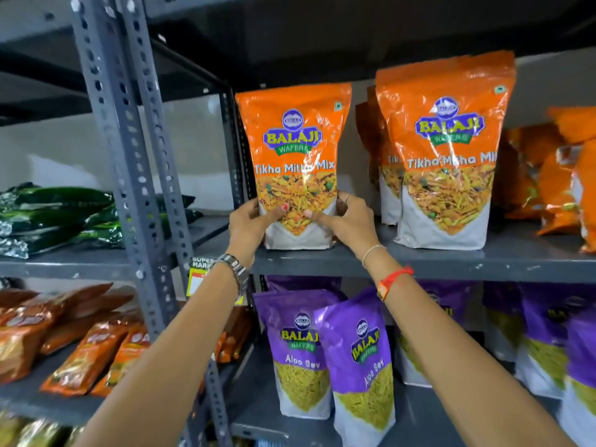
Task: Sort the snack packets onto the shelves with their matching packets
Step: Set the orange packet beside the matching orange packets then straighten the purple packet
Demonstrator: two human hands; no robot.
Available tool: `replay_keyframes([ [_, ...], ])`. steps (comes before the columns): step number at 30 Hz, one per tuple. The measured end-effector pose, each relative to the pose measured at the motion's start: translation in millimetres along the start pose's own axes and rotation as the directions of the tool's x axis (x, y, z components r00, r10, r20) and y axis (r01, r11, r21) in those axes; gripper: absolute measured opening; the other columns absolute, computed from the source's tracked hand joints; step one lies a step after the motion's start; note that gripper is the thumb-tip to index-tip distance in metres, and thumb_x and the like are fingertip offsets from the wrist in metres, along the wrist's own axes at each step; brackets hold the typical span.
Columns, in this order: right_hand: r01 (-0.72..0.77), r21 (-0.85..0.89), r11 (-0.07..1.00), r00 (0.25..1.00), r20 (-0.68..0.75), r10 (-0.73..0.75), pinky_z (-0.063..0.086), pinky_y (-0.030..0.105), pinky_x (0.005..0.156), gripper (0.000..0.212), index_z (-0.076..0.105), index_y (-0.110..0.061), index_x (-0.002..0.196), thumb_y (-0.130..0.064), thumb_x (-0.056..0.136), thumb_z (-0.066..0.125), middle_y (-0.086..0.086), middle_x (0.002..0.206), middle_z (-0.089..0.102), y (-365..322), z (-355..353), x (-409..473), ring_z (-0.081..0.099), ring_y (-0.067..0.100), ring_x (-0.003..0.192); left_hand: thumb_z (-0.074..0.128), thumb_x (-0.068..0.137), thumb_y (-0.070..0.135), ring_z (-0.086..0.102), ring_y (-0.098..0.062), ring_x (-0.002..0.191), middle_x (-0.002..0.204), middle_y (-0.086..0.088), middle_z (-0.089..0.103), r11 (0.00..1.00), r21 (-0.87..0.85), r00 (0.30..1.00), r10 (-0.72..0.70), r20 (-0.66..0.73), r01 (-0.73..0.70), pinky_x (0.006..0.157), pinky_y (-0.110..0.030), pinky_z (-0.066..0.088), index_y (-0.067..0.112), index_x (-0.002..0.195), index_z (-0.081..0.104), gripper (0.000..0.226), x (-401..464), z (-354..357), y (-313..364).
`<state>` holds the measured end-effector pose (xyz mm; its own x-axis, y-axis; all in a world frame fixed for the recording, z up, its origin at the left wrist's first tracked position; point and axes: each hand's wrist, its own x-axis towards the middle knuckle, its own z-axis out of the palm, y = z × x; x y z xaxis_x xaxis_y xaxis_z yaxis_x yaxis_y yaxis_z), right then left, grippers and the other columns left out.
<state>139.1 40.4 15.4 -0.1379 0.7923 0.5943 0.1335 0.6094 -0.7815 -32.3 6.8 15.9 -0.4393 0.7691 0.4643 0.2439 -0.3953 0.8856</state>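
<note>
Orange Tikha Mitha Mix packet stands upright on the grey shelf, long axis twelve to six. Your left hand and right hand clasp its lower sides; the matching packet stands nearby at three o'clock.

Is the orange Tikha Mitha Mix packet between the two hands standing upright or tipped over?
Upright. The orange packet stands on its white base on the shelf, top edge up, with the left hand and right hand gripping its lower sides.
</note>
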Motion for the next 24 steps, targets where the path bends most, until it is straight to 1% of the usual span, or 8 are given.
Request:
replay_keyframes([
  [3,0.054,-0.058,0.997,0.998,-0.024,-0.055,0.046,0.016,0.083,0.057,0.058,-0.012,0.122,-0.033,0.074,0.080,0.004,0.113,0.066,-2,-1,-11,0.059,0.018,0.113,0.078,0.063,0.046,0.062,-0.030,0.108,0.123,-0.014,0.064,0.989,0.141,0.993,0.053,-0.104,-0.038,0.093,-0.050,0.051,0.011,0.124,0.055,0.074,-6,-1,-2],
  [5,0.167,-0.145,0.975,0.974,-0.127,-0.186,0.046,0.026,0.096,0.060,0.053,-0.012,0.129,-0.030,0.077,0.077,0.008,0.127,0.060,2,-4,-30,0.053,0.020,0.120,0.075,0.063,0.052,0.056,-0.028,0.116,0.134,-0.008,0.055,0.968,0.219,0.950,0.180,-0.253,-0.125,0.099,-0.044,0.048,0.017,0.136,0.041,0.088,-25,0,-5],
  [9,0.468,-0.297,0.832,0.758,-0.349,-0.551,0.056,0.036,0.088,0.023,0.065,-0.003,0.110,-0.008,0.087,0.063,0.012,0.116,0.059,40,-13,-90,0.059,0.027,0.109,0.072,0.075,0.041,0.052,-0.016,0.108,0.126,-0.002,0.054,0.923,0.211,0.837,0.381,-0.391,-0.322,0.092,-0.018,0.042,0.016,0.131,0.045,0.067,-81,10,-28],
  [11,0.497,-0.343,0.797,0.714,-0.360,-0.601,0.053,0.039,0.089,0.017,0.068,-0.001,0.100,-0.001,0.088,0.058,0.009,0.112,0.057,75,-16,-122,0.059,0.027,0.103,0.070,0.077,0.035,0.053,-0.019,0.106,0.122,-0.002,0.054,0.921,0.185,0.825,0.391,-0.409,-0.344,0.092,-0.021,0.042,0.019,0.125,0.047,0.055,-109,19,-56],
  [15,0.279,-0.233,0.932,0.879,-0.328,-0.345,0.055,0.049,0.085,0.018,0.068,-0.002,0.098,0.001,0.084,0.058,0.008,0.110,0.056,160,-25,-171,0.061,0.025,0.098,0.069,0.079,0.034,0.058,-0.029,0.100,0.116,-0.008,0.060,0.981,0.124,0.918,0.186,-0.351,-0.151,0.089,-0.048,0.048,0.022,0.120,0.052,0.045,-165,43,-136],
  [18,0.009,-0.090,0.996,0.979,-0.204,-0.027,0.057,0.036,0.081,0.029,0.062,-0.006,0.107,-0.015,0.080,0.057,0.013,0.110,0.057,209,-36,-193,0.058,0.008,0.096,0.063,0.080,0.033,0.059,-0.021,0.093,0.107,-0.010,0.062,0.999,0.032,0.964,-0.029,-0.263,0.039,0.077,-0.031,0.048,0.020,0.116,0.057,0.039,-212,61,-180],
  [21,-0.340,0.010,0.941,0.940,-0.028,0.340,0.046,0.030,0.097,0.058,0.044,-0.010,0.132,-0.016,0.081,0.071,0.015,0.136,0.048,257,-40,-203,0.048,0.019,0.121,0.062,0.085,0.025,0.059,-0.010,0.089,0.113,-0.010,0.065,0.977,-0.088,0.956,-0.209,-0.208,0.195,0.072,-0.014,0.047,0.017,0.118,0.058,0.034,-251,81,-205],
  [24,-0.523,0.047,0.851,0.850,0.108,0.516,0.029,0.042,0.118,0.084,0.027,-0.024,0.146,-0.040,0.079,0.075,0.009,0.152,0.038,300,-43,-204,0.037,0.019,0.138,0.053,0.092,0.029,0.045,-0.018,0.131,0.143,-0.006,0.048,0.907,-0.187,0.915,-0.396,-0.074,0.377,0.106,-0.038,0.041,0.029,0.135,0.041,0.045,-263,97,-216],
])
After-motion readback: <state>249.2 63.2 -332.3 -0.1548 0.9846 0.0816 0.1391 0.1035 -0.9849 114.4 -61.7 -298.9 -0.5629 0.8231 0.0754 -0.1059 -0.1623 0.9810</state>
